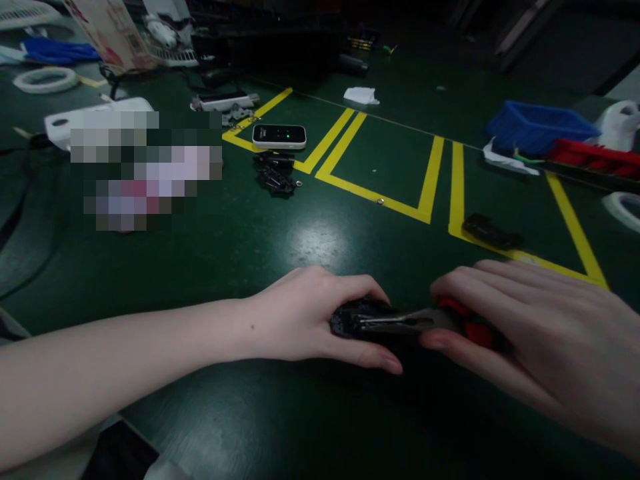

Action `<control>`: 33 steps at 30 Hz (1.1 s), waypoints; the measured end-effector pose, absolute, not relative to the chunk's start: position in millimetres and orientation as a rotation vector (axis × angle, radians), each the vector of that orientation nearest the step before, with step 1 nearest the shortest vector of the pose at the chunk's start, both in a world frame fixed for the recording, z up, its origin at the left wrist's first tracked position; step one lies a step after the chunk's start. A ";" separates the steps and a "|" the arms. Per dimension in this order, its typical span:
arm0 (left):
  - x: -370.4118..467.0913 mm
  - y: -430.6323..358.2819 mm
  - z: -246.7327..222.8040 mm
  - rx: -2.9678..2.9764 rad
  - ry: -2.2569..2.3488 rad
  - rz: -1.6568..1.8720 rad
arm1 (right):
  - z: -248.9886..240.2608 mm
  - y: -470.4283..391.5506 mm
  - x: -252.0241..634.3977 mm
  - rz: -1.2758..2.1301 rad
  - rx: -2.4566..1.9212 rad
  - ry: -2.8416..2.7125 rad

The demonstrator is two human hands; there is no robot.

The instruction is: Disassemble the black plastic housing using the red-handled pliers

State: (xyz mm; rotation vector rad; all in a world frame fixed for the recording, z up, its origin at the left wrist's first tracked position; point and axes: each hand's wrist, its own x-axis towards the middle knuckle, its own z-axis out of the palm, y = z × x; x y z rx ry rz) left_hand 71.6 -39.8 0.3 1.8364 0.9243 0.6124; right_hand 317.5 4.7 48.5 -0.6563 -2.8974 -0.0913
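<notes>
My left hand (320, 313) is closed around a small black part (347, 319), thumb on the near side and fingers on the far side. In my right hand (530, 320) is a pair of pliers (425, 320) with red handles. The pliers' long metal jaws point left and reach the black part; whether they grip something on it I cannot tell. Much of the black part is hidden by my left hand. Another dark part (490, 232) lies on the green table (240, 407) beyond my right hand.
Black pieces (275, 175) lie beyond my left hand, beside a white-edged device (279, 137) with green lights. Yellow tape (375, 197) marks out boxes on the table. At the back right stands a blue bin (540, 123) near a red rack (595, 158). A small metal ring (381, 201) lies on the tape.
</notes>
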 end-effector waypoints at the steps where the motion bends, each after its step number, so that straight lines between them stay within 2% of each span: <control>1: 71.6 -39.7 0.0 1.839 0.926 0.613 | 48.8 5.2 316.5 -0.101 -0.640 -2.898; 33: 71.7 -40.6 4.1 1.794 0.923 0.627 | 52.5 5.9 313.9 -0.013 -0.613 -2.873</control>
